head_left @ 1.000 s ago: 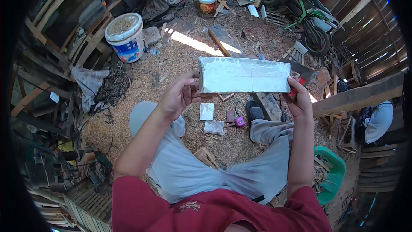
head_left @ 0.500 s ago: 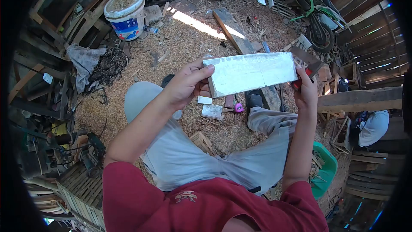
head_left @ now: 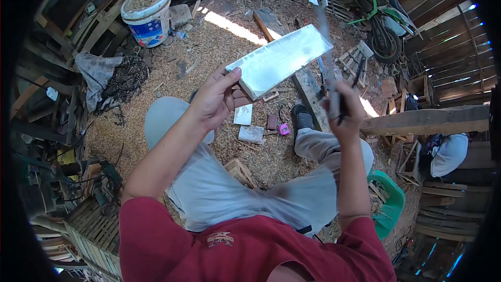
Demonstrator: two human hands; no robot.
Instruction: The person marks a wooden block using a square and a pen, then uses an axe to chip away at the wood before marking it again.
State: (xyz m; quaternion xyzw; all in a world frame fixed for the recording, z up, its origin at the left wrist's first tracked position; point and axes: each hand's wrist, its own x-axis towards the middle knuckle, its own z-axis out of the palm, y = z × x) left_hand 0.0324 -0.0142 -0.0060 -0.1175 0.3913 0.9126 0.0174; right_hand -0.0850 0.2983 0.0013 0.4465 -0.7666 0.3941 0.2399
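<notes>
While the left grip (head_left: 212, 99) holds it, the board (head_left: 282, 61) (white) slants.

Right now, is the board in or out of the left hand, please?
In: the left hand grips the board by one end, thumb on its face.

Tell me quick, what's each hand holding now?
Left hand: gripping the white board by one end.
Right hand: closed around a tool, too blurred to name.

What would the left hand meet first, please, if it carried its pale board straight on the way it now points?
Beyond the pale board in the left hand, the blurred tool in the right hand looks first in line, though depth is unclear.
</notes>
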